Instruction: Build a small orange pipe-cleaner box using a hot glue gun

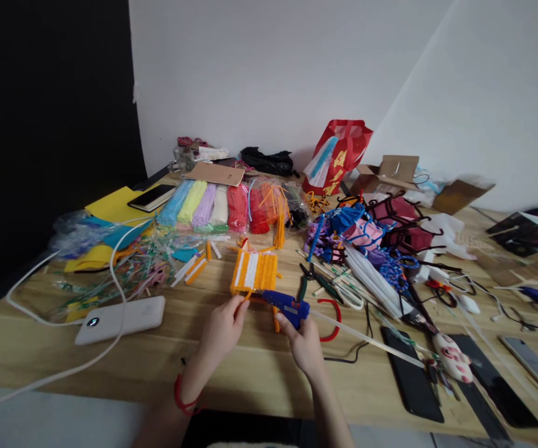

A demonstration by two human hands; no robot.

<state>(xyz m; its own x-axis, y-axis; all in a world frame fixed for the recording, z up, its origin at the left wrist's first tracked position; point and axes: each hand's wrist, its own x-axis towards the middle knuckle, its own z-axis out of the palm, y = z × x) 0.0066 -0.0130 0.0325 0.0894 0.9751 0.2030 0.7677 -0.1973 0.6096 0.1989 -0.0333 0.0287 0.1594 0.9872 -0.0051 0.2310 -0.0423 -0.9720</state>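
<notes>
My right hand [302, 339] is wrapped round a blue hot glue gun [286, 306], with a long clear glue stick [362, 336] trailing out of its back. The gun's nozzle meets the near edge of an orange and white striped piece [254, 272] that looks made of pipe cleaners. My left hand [224, 320] pinches a short orange pipe cleaner [247, 296] at that same edge, close to the nozzle. Another orange strand [276, 318] hangs down beside the gun.
Bundles of coloured pipe cleaners [203, 204] lie behind the piece. Pliers [320, 283] and a red curved pipe cleaner [330, 320] sit right of the gun. A white power bank [122, 319] with a cable is at left; a black phone [411, 373] is at right.
</notes>
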